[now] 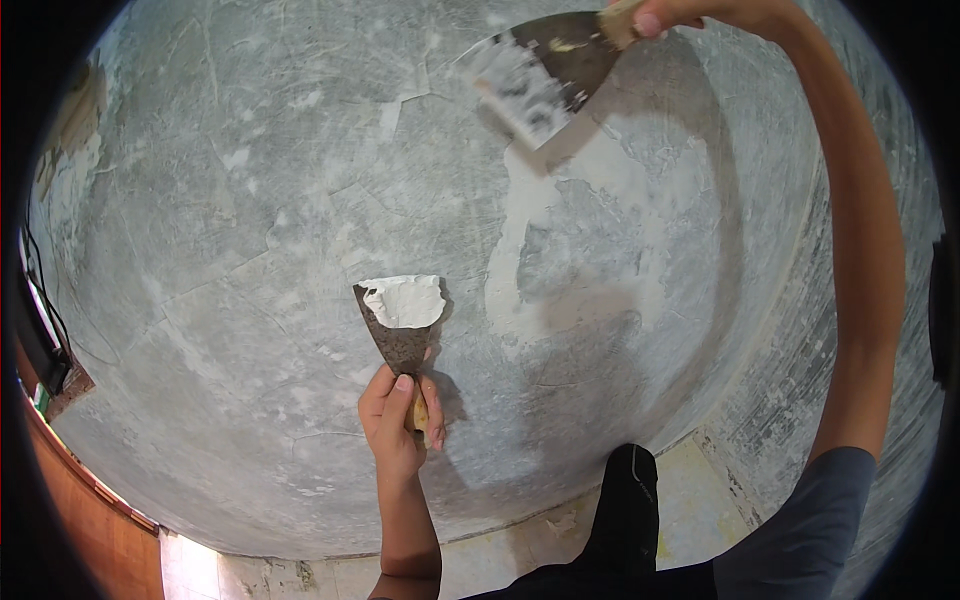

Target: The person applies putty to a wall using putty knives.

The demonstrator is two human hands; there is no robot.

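My left hand (398, 412) grips the handle of a narrow putty knife (400, 345), its blade pointing up. A thick lump of white filler (408, 303) covers the top end of that blade. High up on the right, my right hand (672, 14) is closed round the pale handle of a wider putty knife (560, 70). This blade slants down to the left, smeared with white filler and slightly blurred; whether its edge touches the wall I cannot tell. Just below it, an uneven whitish patch of filler (520, 245) spreads over the grey wall (270, 200).
Pale floor tiles (690, 500) run along the wall's foot, with my dark-clad leg (625, 500) over them. At the left edge are a reddish-brown wooden panel (95, 510) and dark cables (45, 290). Another rough grey wall surface (790, 400) meets this one on the right.
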